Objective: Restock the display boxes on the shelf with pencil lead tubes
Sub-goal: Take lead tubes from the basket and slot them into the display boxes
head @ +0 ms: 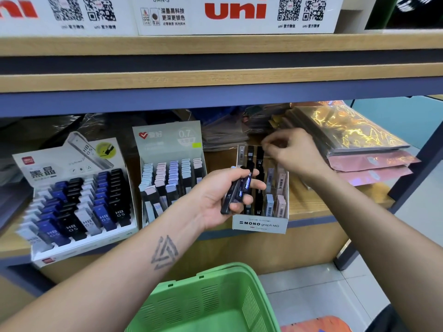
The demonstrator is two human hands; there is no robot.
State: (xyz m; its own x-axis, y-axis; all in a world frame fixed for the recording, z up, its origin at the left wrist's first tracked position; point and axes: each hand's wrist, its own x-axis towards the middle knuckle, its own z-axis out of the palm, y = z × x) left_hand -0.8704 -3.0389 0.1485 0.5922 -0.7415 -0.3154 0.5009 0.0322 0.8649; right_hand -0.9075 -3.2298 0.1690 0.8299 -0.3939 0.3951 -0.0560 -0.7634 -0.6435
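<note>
L hand (221, 198), centre frame, palm up: fingers curled round a bunch of dark lead tubes (236, 188), black w/ blue labels, held just in front of the MONO box (260, 225). Tattoo on L forearm, lower centre.

R hand (291, 152), centre-right, reaches over the back of the MONO box; fingertips (266, 141) drawn together in a pinch above the rear rows. Blurred; cannot tell whether anything is between them.

MONO box: white, at shelf (311, 207) front edge, centre-right. Holds black tubes in L columns, grey and pink tubes in R columns; several slots part filled.

Middle box (167, 137), grey-green header marked 0.7, sits just L of the MONO box: rows of pale blue, pink, lilac-capped tubes.

L box (64, 161), white header, HB 0.5 print, centre-left: rows of blue, black, grey-white tubes, well stocked.

Behind and R of the R hand: stacked wrapped packs (354, 137), dark w/ gold pattern on top, pink ones under, right side of frame. More plastic-wrapped stock at shelf rear, detail unclear.

Upper frame: wood-edged shelf above carries white uni cartons (236, 10) w/ red logo, QR codes.

Bottom centre: green basket (215, 298), slotted walls, below the L forearm. Tiled floor (323, 283) lower right.
</note>
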